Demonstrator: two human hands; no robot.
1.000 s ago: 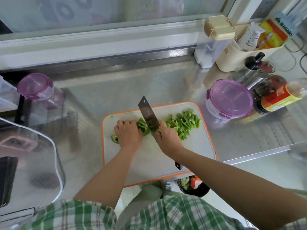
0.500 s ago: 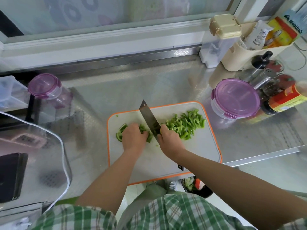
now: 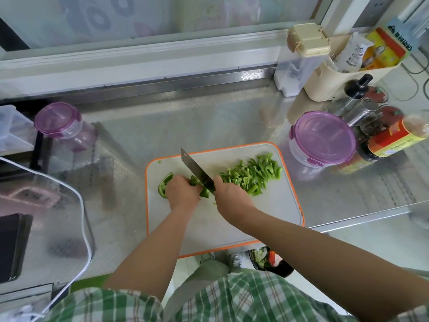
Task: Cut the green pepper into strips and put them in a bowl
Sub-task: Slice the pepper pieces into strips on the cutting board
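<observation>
- The right hand (image 3: 232, 196) has its grip closed round the knife (image 3: 197, 171), the handle hidden in the fist. The dark, flat blade slants away to the far left, edge down on the pepper (image 3: 164, 185).
- The left hand (image 3: 183, 192) has its grip curled over the uncut pepper, pressing it to the board (image 3: 209, 226), knuckles just beside the blade.
- The pepper looks light, glossy and curved. I judge its waxy skin slippery and its wall crisp, so it wants holding flat from above, fingertips tucked back.
- The strips (image 3: 253, 175) lie in a loose heap right of the blade, short, curled and bright green. They would scoop better than pinch.
- The board is smooth white plastic with an orange rim and rounded corners; its near edge juts past the bench (image 3: 209, 117).
- The bench is dull patterned steel. A clear tub (image 3: 322, 138) with a purple lid stands right of the board. No bowl shows plainly.
</observation>
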